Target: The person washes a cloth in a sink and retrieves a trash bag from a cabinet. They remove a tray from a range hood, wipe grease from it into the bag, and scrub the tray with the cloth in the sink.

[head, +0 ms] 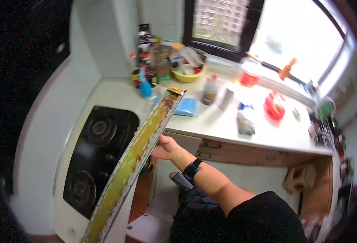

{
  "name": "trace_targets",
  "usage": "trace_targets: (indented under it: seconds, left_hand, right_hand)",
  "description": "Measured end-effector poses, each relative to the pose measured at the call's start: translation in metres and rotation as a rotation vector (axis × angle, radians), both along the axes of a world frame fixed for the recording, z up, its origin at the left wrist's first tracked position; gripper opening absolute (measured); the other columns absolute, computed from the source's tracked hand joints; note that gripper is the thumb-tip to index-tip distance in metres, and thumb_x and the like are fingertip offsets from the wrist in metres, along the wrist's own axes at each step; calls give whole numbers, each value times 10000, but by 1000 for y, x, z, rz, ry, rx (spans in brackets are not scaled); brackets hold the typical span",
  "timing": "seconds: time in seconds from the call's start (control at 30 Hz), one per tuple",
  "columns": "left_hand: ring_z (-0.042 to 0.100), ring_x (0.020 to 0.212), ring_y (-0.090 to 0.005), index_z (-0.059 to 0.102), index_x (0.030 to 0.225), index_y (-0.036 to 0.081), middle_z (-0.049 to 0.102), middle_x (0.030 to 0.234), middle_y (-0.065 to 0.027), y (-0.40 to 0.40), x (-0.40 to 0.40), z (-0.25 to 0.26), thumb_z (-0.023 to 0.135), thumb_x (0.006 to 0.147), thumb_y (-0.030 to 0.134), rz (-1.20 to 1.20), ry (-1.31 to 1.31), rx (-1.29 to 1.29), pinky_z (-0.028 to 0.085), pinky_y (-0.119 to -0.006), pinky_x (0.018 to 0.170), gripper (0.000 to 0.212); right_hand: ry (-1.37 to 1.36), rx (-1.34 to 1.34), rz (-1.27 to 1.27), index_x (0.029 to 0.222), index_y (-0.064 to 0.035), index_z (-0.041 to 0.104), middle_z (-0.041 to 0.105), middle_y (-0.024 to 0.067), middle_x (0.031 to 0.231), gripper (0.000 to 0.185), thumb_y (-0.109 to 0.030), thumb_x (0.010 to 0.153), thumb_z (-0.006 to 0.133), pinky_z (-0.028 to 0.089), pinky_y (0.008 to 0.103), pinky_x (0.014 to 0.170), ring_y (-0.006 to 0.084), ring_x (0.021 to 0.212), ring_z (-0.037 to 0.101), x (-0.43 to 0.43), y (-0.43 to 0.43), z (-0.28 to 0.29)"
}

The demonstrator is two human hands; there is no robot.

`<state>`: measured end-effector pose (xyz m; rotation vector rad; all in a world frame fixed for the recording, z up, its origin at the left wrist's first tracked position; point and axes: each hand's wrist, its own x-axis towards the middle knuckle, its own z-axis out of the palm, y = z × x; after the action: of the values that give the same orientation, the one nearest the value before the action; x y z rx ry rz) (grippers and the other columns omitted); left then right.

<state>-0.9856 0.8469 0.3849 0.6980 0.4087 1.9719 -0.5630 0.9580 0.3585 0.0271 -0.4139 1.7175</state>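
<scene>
A long, narrow metal trough [135,152] slants from the centre to the lower left, its inside coated with a yellow-brown, greasy-looking layer. My right hand [164,148] grips its right edge near the middle; small parts of fingers show at the opposite edge. A dark watch-like band is on the wrist. The trough passes over the edge of a black two-burner cooktop [105,155], and its upper end overlaps a blue folded item [185,107] in clear wrapping. Its lower end runs out of the picture. My left hand cannot be made out.
The white counter [172,123] holds a blue spray bottle [145,88], a yellow basket [189,77], a sauce bottle [210,91], a roll [227,98], a bagged item [246,121] and a red plastic bag [274,106]. Open wooden cabinet space [315,185] lies below the counter.
</scene>
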Motion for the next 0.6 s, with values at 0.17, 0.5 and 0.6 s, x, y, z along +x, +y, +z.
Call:
trace_targets:
  seconds: [0.17,0.5,0.6]
  left_hand:
    - [319,1184,-330,456,1158,24,450,1211,-121,-1,-3,-25,460,824,285,-363,25,-35,255,-470,978,423]
    - [248,1226,-318,244,1289,112,257,1329,-150,-6,228,35,566,710,331,-828,219,123,198,-507,1003,697]
    - [254,1220,-319,258,1279,121,271,1322,-133,-33,297,49,545,701,253,-930,136,66,207,-518,997,659]
  right_hand:
    - [-12,-18,-357,1127,-71,474,493,81,1158,480,-290,725,616,289,408,942,245,1087,427,46,-126,-30]
    - [-118,-163,-876,1206,-111,390,417,63,1218,730,-583,674,555,269,412,945,246,1130,352,190,-299,9]
    - [-93,-249,-912,1237,-170,345,384,21,1236,720,-645,707,452,286,382,917,223,1112,350,240,-311,-4]
